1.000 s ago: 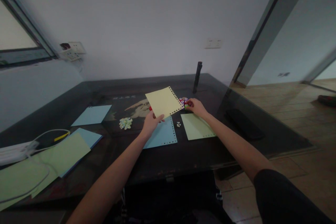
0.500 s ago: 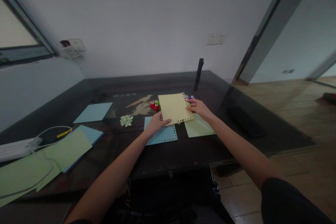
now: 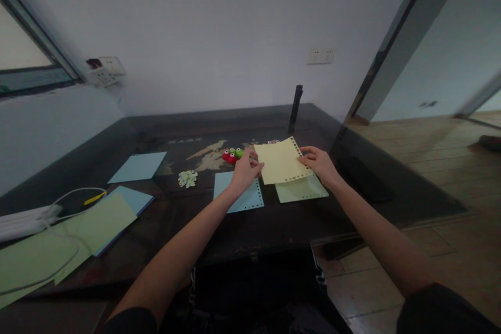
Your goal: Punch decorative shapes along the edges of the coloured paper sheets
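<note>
A pale yellow sheet of paper with holes punched along its right and lower edges is held up over the table. My left hand pinches its left edge, the thumb in front. At the right edge, my right hand has it between thumb and fingers. Under the sheet's lower right part lies a pale green sheet, partly covered. A blue punched sheet rests below my left hand. Red and green balls with eye-like dots sit just behind that hand. More such balls show only in part behind the yellow sheet.
A pile of small pale pieces lies left of centre. Farther left are a blue sheet, stacked green paper and a white power strip with cables. A black upright post stands at the back right.
The yellow sheet has moved right and turned slightly anticlockwise, with both hands going along. More of the blue sheet and of the red and green balls now shows.
</note>
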A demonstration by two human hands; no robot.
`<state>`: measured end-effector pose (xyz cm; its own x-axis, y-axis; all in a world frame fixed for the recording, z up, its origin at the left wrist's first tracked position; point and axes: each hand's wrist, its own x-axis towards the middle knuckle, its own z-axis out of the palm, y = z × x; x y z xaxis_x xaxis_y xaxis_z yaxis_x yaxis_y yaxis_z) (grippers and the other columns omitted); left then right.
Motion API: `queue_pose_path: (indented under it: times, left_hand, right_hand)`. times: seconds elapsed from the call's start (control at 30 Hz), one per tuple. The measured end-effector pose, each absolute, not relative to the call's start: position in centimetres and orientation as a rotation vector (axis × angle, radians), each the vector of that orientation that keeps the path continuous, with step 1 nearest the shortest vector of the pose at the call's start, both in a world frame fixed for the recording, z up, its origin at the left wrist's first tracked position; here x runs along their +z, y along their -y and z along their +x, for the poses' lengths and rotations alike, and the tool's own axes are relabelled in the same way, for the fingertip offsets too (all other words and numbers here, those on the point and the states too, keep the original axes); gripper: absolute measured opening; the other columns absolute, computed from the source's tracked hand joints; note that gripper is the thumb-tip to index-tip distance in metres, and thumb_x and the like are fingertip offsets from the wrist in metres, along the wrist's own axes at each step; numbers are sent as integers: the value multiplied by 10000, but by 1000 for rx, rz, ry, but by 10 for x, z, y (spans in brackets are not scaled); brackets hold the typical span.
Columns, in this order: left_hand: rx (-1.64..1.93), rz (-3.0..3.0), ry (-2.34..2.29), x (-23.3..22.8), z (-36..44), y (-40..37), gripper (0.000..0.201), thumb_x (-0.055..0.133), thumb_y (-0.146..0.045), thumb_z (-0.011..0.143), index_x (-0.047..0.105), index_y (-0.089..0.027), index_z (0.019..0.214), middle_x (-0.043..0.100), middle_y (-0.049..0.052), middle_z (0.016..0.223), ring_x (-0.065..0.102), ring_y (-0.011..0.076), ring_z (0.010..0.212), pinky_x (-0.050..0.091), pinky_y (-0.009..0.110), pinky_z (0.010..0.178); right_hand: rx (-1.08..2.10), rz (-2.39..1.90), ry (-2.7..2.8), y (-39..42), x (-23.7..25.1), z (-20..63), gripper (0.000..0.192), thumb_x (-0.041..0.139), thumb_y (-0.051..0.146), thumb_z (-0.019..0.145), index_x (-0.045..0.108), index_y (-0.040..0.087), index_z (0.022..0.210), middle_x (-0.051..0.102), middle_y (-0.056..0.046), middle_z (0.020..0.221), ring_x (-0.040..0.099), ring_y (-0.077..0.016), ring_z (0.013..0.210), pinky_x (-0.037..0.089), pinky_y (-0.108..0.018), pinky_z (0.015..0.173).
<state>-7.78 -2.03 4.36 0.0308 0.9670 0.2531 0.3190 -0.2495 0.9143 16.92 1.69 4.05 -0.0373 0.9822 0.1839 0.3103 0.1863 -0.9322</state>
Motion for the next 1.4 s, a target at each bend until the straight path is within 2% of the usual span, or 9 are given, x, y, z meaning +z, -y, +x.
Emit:
queue_pose_path:
  times: [0.07, 0.17, 0.27, 0.43, 0.97, 1.17, 1.4]
  left_hand:
    - [1144, 1753, -1359, 44, -67, 21, 170, 595, -176, 769, 471, -181, 886, 578, -49, 605, 568, 106, 545, 435, 230, 578]
    - [975, 1931, -1410, 39, -51, 24, 138, 600, -158, 760, 491, -186, 839, 591, -36, 624, 579, 124, 602, 430, 244, 623]
    - [801, 2027, -1456, 31, -40, 27, 163, 604, -146, 755, 496, -189, 868, 611, -28, 640, 597, 144, 637, 429, 255, 644]
    - [638, 2097, -1534, 21, -32, 27, 244, 607, -154, 756, 483, -188, 963, 651, 4, 714, 624, 180, 707, 434, 272, 666]
    - [462, 2249, -1601, 27, -29, 36, 256, 542, -190, 807, 497, -186, 1058, 665, 68, 838, 629, 211, 795, 437, 288, 710]
    - [475, 2258, -1588, 23, -30, 36, 265, 537, -185, 806, 508, -189, 1069, 663, 60, 834, 624, 199, 793, 438, 283, 725]
    - [512, 2226, -1578, 22, -31, 34, 247, 541, -175, 805, 518, -192, 1051, 648, 48, 803, 619, 201, 782, 445, 296, 735]
  right_hand:
    - [812, -1340, 1560, -8, 41, 183, 445, 675, 352, 674, 594, 143, 1059, 647, -19, 637, 569, -156, 538, 419, -258, 493]
    - [689, -1425, 1640, 4, 34, 202, 470, 651, 358, 682, 579, 144, 1094, 621, -1, 607, 548, -148, 521, 401, -251, 489]
    - [618, -1479, 1738, 11, 22, 214, 481, 626, 354, 696, 556, 157, 1129, 600, 22, 586, 525, -139, 501, 391, -249, 493]
    - [502, -1552, 1858, 17, 10, 217, 369, 602, 298, 709, 591, 175, 1056, 609, 23, 598, 537, -138, 511, 397, -248, 513]
    - [385, -1551, 1902, 14, 1, 217, 321, 595, 238, 715, 607, 192, 1032, 592, 19, 625, 538, -138, 539, 405, -250, 539]
    - [345, -1595, 1940, 17, -2, 214, 292, 585, 249, 726, 625, 188, 1008, 578, 10, 645, 538, -147, 568, 405, -261, 567]
    - [147, -1599, 2038, 21, -2, 213, 284, 565, 264, 748, 624, 190, 1016, 578, -25, 751, 536, -169, 639, 415, -288, 628]
